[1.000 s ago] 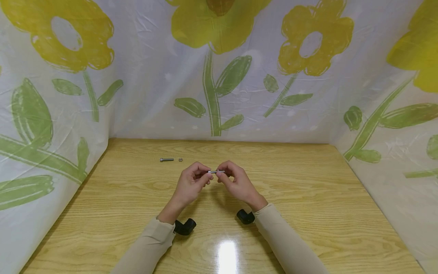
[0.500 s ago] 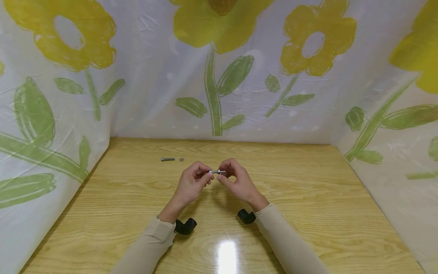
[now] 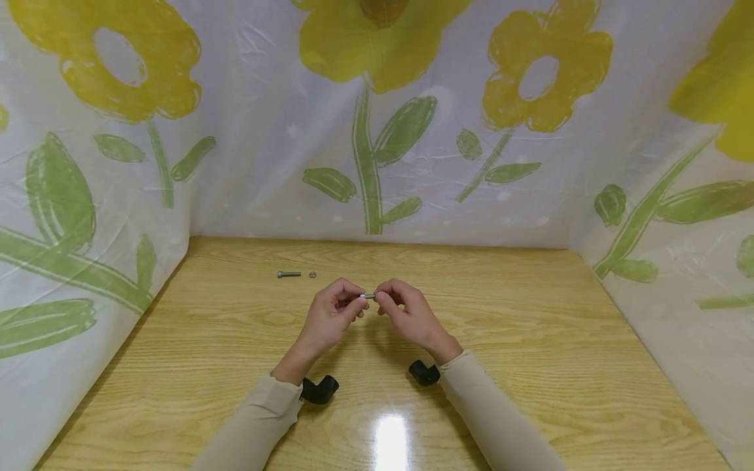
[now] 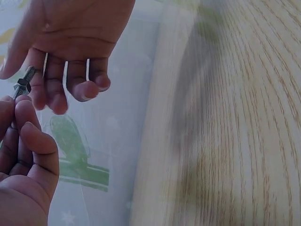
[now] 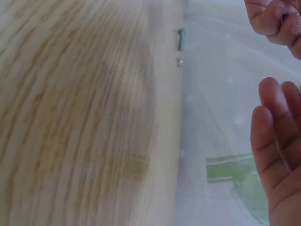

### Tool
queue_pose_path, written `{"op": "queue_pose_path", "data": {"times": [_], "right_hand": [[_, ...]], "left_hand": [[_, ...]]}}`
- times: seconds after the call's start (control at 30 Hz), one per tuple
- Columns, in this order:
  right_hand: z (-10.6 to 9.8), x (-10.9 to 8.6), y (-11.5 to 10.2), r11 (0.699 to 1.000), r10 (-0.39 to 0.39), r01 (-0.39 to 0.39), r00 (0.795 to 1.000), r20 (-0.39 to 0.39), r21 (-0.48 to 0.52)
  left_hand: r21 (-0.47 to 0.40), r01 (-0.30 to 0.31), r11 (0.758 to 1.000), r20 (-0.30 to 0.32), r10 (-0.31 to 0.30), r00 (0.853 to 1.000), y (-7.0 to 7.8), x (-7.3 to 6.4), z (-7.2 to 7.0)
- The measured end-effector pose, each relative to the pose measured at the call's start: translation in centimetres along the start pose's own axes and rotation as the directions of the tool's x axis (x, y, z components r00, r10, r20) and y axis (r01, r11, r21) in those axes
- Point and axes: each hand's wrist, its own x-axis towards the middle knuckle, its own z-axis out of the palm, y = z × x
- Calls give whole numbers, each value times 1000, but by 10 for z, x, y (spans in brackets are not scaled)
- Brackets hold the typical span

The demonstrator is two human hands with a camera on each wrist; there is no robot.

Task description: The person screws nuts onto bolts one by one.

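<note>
My left hand (image 3: 331, 314) pinches a small silver bolt (image 3: 368, 296) by its head end between thumb and fingers, holding it level above the table. A hex nut (image 4: 22, 86) sits partway along the bolt's thread in the left wrist view. From the right, my right hand (image 3: 408, 315) has its thumb and index finger round the nut and threaded end, which they hide in the head view. In the left wrist view, this hand's thumb and fingers stand more apart, on either side of the bolt. Its other fingers extend loosely.
A second bolt (image 3: 289, 275) lies on the wooden table (image 3: 518, 340) at the back left, with a loose nut (image 3: 313, 275) beside its threaded end. Black elbow-shaped pieces, one (image 3: 320, 390) by the left cuff, another (image 3: 423, 373) by the right, sit at the wrists. Flowered cloth encloses the back and sides.
Half a second ago the right thumb and index finger were spread and the nut showed on the bolt; now they have closed in over it. The left hand keeps its pinch.
</note>
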Motion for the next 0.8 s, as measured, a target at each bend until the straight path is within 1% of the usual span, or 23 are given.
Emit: {"op": "queue_pose_path", "data": {"times": [0.07, 0.2, 0.3, 0.37, 0.43, 0.53, 0.63, 0.7, 0.8], "right_hand": [[0, 0, 1, 1000, -14, 13, 1000, 1, 8], [1, 0, 4, 997, -69, 69, 998, 1, 28], [2, 0, 4, 996, -84, 84, 996, 5, 37], [2, 0, 4, 996, -91, 91, 996, 4, 23], [2, 0, 3, 995, -95, 95, 995, -2, -7], [2, 0, 1, 997, -74, 74, 997, -12, -38], [2, 1, 3, 998, -53, 52, 999, -14, -24], [3, 1, 9, 999, -50, 50, 999, -16, 1], [5, 2, 23, 997, -76, 76, 997, -19, 17]], "left_hand": [[-4, 3, 1000, -2, -3, 1000, -1, 0, 0], [-17, 2, 1000, -1, -2, 1000, -1, 0, 0], [-4, -1, 1000, 0, 1, 1000, -1, 0, 0], [4, -4, 1000, 2, 4, 1000, 0, 0, 0], [12, -6, 1000, 3, 6, 1000, 0, -1, 0], [19, -5, 1000, 6, 5, 1000, 0, 0, 0], [14, -3, 1000, 4, 3, 1000, 0, 0, -1], [4, -5, 1000, 2, 5, 1000, 0, 0, -1], [-12, -9, 1000, -1, 9, 1000, -1, 0, -1]]}}
